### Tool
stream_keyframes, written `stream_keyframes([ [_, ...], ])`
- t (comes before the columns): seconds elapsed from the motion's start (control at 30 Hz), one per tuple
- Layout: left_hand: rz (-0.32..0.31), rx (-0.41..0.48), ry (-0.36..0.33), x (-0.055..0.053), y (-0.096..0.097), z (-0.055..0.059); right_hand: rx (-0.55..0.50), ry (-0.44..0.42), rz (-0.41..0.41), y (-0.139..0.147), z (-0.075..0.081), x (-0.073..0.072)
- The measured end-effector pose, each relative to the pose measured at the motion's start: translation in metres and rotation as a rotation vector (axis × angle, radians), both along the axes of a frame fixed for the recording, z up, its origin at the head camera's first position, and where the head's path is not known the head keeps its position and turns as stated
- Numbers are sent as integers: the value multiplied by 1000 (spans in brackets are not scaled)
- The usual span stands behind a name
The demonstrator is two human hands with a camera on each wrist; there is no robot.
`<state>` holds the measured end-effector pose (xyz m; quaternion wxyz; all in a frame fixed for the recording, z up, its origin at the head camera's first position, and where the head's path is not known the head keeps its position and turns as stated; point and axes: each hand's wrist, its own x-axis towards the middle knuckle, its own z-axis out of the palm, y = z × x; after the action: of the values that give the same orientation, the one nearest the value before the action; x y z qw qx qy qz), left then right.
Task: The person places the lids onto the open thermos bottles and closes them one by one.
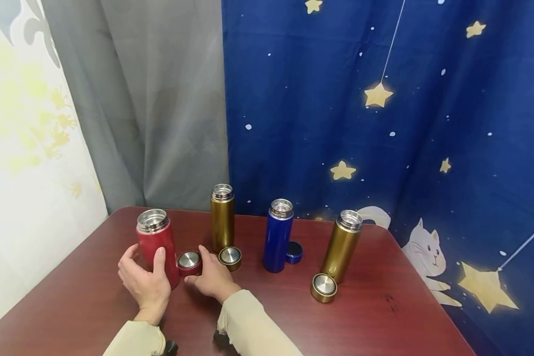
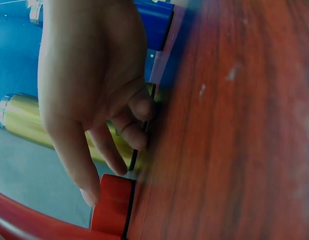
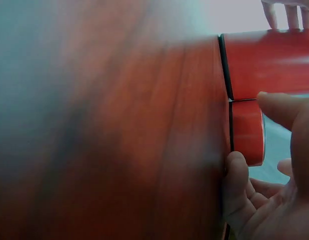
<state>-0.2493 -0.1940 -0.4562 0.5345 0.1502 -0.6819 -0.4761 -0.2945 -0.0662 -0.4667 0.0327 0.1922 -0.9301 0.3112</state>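
A red vacuum flask [image 1: 155, 247] stands uncapped at the left of the table, its steel mouth showing. My left hand [image 1: 147, 284] grips it, thumb on the near side and fingers round the left. Right beside its base sits the red lid [image 1: 190, 263], flat on the table with its silver top up. My right hand [image 1: 213, 274] spans this lid, thumb at the near edge and fingers at the far right side. In the right wrist view the fingertips [image 3: 235, 162] are right at the lid's wall. The left wrist view shows the right hand [image 2: 94, 75] over the red lid [image 2: 113, 205].
Behind stands an open gold flask [image 1: 222, 222] with its gold lid [image 1: 230, 258] in front. A blue flask [image 1: 278, 237] has its lid [image 1: 294, 252] beside it. Another gold flask [image 1: 341, 247] and its lid [image 1: 324, 288] are at the right. Curtains [image 1: 293, 123] hang behind the table.
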Motion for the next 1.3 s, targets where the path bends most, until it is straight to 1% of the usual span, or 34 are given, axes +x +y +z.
stream_keyframes([
  [0.07,-21,22,-22,2,-1,-2,19,-14,-19,-7,-2,1],
  [0.17,-42,72,-46,5,-2,-7,74,-40,-45,-16,-6,3],
  [0.27,-78,106,-62,5,0,-8,119,-52,-75,-20,-8,3],
  [0.37,-125,115,-74,1,0,-5,149,-30,-99,-21,-8,0],
  [0.47,-166,108,-87,-2,-1,0,166,-1,-102,-19,-5,-4],
  [0.6,-195,92,-101,-4,-3,6,172,27,-88,-18,-1,-6],
  [0.87,-214,64,-116,-3,-8,13,166,60,-72,-15,1,-8],
  [1.07,-228,39,-168,0,-12,17,166,81,-34,-10,2,-9],
  [1.3,-227,19,-221,4,-17,21,121,88,22,-4,4,-6],
])
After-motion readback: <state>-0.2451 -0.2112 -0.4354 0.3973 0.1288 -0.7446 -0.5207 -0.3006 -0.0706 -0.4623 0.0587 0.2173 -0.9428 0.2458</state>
